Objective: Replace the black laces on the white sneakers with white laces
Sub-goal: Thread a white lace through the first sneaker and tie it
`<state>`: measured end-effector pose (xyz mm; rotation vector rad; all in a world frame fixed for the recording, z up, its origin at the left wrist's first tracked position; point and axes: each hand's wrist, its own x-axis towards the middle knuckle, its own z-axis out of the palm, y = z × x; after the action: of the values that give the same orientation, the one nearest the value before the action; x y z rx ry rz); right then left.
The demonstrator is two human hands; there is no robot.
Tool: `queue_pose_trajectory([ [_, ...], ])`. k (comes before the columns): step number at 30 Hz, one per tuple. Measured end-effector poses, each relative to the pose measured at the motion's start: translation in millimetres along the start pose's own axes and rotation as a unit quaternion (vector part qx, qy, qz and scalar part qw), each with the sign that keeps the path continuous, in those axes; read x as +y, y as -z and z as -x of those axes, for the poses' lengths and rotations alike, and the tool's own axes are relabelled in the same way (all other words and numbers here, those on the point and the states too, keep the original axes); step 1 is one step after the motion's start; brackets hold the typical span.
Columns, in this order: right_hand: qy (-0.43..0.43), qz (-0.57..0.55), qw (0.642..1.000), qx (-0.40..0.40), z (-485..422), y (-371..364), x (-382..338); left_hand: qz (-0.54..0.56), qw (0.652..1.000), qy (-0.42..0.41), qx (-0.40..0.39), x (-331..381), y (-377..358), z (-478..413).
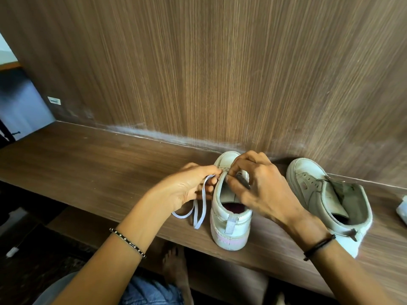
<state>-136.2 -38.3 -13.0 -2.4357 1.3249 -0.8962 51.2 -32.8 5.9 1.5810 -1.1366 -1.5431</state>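
Note:
Two white sneakers stand on a wooden shelf, heels toward me. The nearer sneaker has a pink band on its sole. My left hand pinches a white lace at the shoe's left eyelet edge; the lace hangs in loops beside the shoe. My right hand reaches over the tongue, its fingertips pinching at the eyelet edge. The second sneaker stands to the right with no lace showing. No black lace is in view.
A wood-grain wall rises straight behind the shelf. A small white object lies at the right edge of the shelf. Below the shelf edge I see a bare foot and denim-clad lap.

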Motion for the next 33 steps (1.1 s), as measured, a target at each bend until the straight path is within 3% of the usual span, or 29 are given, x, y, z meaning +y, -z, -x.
queue_pose_trajectory([
  [4, -0.047, 0.045, 0.998, 0.016, 1.0, 2.8, 1.7, -0.048, 0.997, -0.016, 0.055, -3.7, 2.0, 0.6],
  [9, -0.177, -0.012, 0.984, -0.031, 2.2, 6.6, 4.6, -0.083, 0.993, -0.025, 0.075, -4.1, 6.2, 3.9],
  [18, -0.162, 0.021, 0.986, -0.031, 3.3, 9.4, -1.9, -0.055, 0.992, -0.058, 0.102, -3.4, 4.8, 5.0],
  [23, -0.150, 0.022, 0.988, -0.035, 4.3, 9.4, -2.0, -0.271, 0.951, -0.117, 0.090, -0.9, 12.9, 7.2],
  [27, -0.145, 0.066, 0.986, -0.041, 4.5, 12.2, -6.2, -0.314, 0.945, -0.087, 0.033, -7.2, 21.4, 5.5],
  [33, -0.136, 0.058, 0.988, -0.052, 3.8, 14.9, -9.6, -0.407, 0.896, -0.158, 0.082, -8.5, 18.4, -5.5],
])
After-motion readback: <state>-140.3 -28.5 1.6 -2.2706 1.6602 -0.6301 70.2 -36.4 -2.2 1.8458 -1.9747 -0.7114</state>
